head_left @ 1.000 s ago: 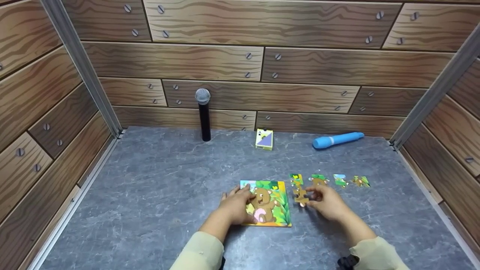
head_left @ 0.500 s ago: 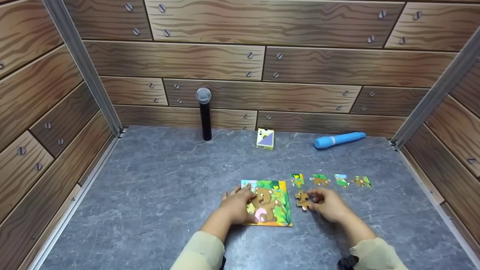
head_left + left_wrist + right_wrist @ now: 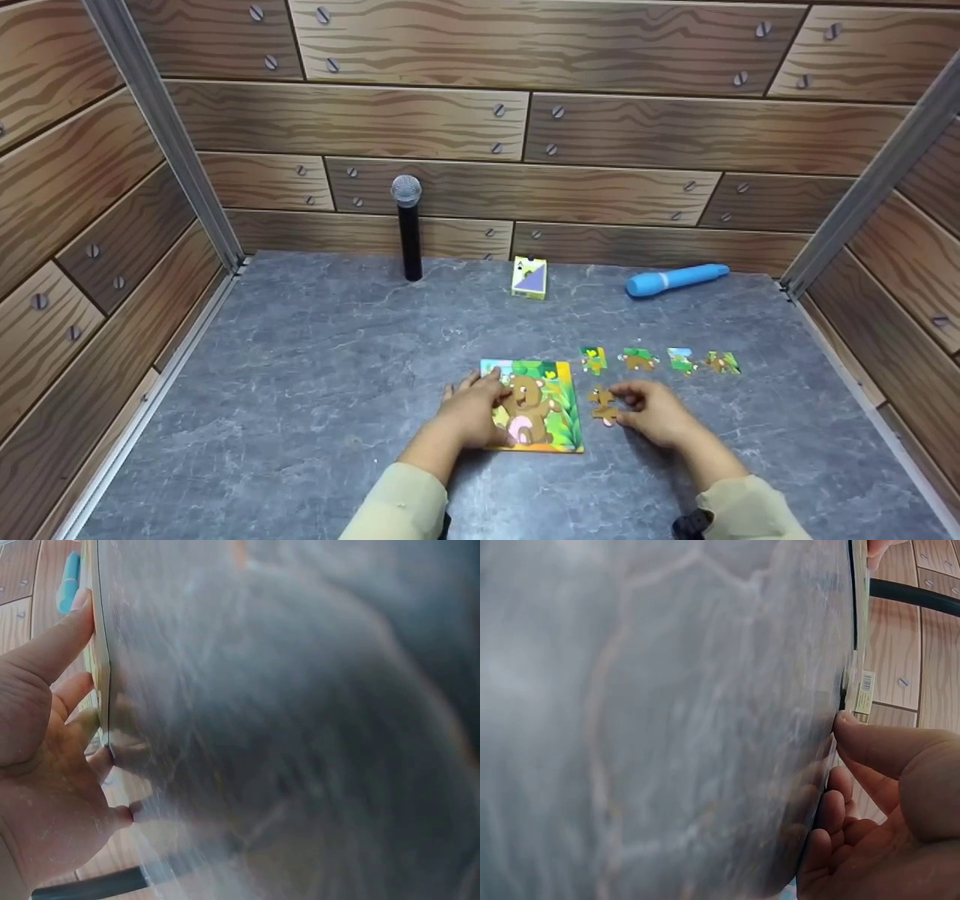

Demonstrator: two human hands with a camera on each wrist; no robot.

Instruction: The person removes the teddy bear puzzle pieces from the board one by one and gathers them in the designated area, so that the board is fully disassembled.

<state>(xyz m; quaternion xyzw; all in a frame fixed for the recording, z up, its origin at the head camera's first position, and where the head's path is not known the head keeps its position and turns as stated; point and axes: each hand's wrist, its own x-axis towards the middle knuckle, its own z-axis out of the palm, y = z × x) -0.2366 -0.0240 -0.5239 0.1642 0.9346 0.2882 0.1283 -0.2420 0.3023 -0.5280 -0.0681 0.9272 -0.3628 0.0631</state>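
A square jigsaw puzzle (image 3: 561,416) with a brown bear picture lies flat on the grey table. My left hand (image 3: 474,411) rests over its left side, thumb near the front edge and fingers spread across the picture. Just right of the puzzle is a brown jigsaw piece (image 3: 602,412), low at the tabletop. Thumb and index finger of my right hand (image 3: 660,414) pinch its right side. In the right wrist view the right thumb (image 3: 885,746) reaches down to the table, and the piece itself is hard to make out.
Several loose jigsaw pieces lie in a row behind my right hand, among them a green-and-yellow piece (image 3: 593,361) and a brown-and-green one (image 3: 722,363). Along the back stand a microphone (image 3: 410,240) and a card box (image 3: 529,278); a blue marker-like stick (image 3: 676,280) lies at right.
My right hand has drawn the brown jigsaw piece slightly toward me, away from the loose piece behind it, and it appears turned a little. My left hand stays on the puzzle.
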